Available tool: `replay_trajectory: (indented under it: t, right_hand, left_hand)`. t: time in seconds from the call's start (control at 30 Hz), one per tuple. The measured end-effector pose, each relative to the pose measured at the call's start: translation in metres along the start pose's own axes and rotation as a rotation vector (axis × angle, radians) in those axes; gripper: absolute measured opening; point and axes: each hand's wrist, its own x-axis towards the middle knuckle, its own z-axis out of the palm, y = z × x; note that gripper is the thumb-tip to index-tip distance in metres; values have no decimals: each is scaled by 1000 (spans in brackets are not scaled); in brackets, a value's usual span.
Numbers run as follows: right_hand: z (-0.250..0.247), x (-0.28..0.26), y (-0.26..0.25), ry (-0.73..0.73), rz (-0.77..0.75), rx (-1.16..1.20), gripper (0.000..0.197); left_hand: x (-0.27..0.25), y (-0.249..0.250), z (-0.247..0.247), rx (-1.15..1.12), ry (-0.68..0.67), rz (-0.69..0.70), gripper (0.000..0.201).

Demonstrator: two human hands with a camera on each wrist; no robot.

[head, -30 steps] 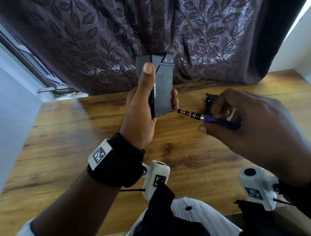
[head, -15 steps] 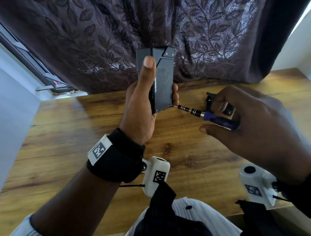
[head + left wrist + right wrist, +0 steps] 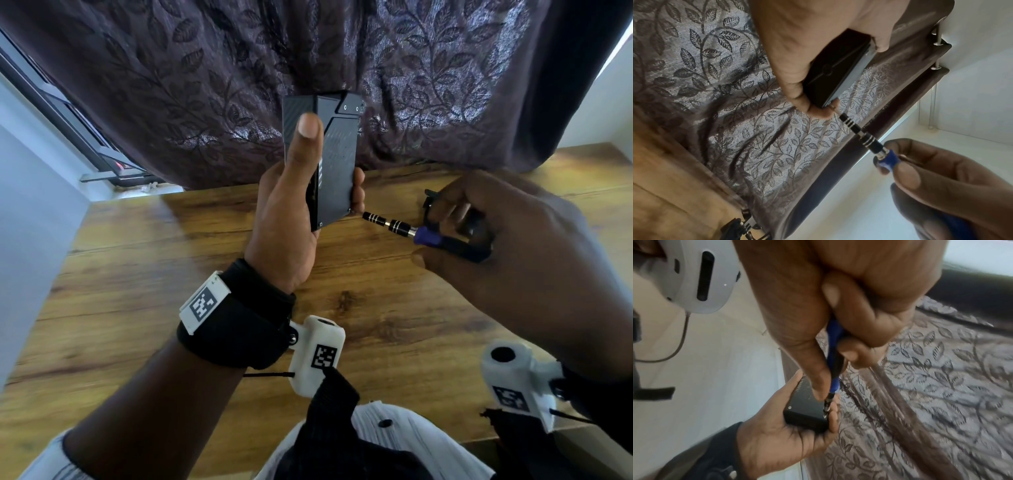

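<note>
- The left hand [image 3: 291, 219] grips a black box [image 3: 337, 154] upright: the thumb lies straight up its near narrow side, and the fingertips [image 3: 358, 192] wrap round the far edge.
- The black box has a woven-pattern casing and is held in the air above the table [image 3: 137, 308], in front of the curtain [image 3: 205, 68]. Two small screws show in its top plate.
- The right hand [image 3: 513, 260] is closed round the handle of a precision screwdriver [image 3: 411, 231], with the thumb under the handle and the other fingers curled over it.
- The precision screwdriver has a black handle, a blue collar and a black shaft with silver rings. It slants slightly upward from the right hand toward the box.
- Its bit meets the lower right corner of the black box, just beside the lowest fingertip of the left hand; the right wrist view shows the bit on that corner of the box's face.
- A black strap [image 3: 239, 325] with a white marker tag sits on the left wrist, with a white wrist camera [image 3: 318, 353] below it.
- A second white camera [image 3: 513, 380] hangs at the right wrist.
- A small black object [image 3: 430, 197] lies on the table, mostly hidden behind the right hand; what it is cannot be told.
- The table is brown wood grain, and the dark curtain with its leaf pattern hangs down to its far edge.
- A window frame [image 3: 68, 113] shows at the left.
</note>
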Motion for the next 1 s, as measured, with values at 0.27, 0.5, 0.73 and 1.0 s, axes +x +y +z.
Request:
replay_trajectory:
  t: [0.27,0.5,0.73,1.0]
  right_hand:
    - [-3,-1,4,14,46,-24,32]
    - [2,-5,2,-61,-22,-56,28]
    - [-1,-5,0,-10,-6,-53,36]
    - [-1,-4,1,38,-8,-48,30]
  left_hand:
    - [-7,-11,3,-13,18,-34,46]
    - [-6,-8,2,-13,22,-18,50]
    - [-5,-3,3,2,11,15,50]
    - [-7,-3,1,10,12,26,48]
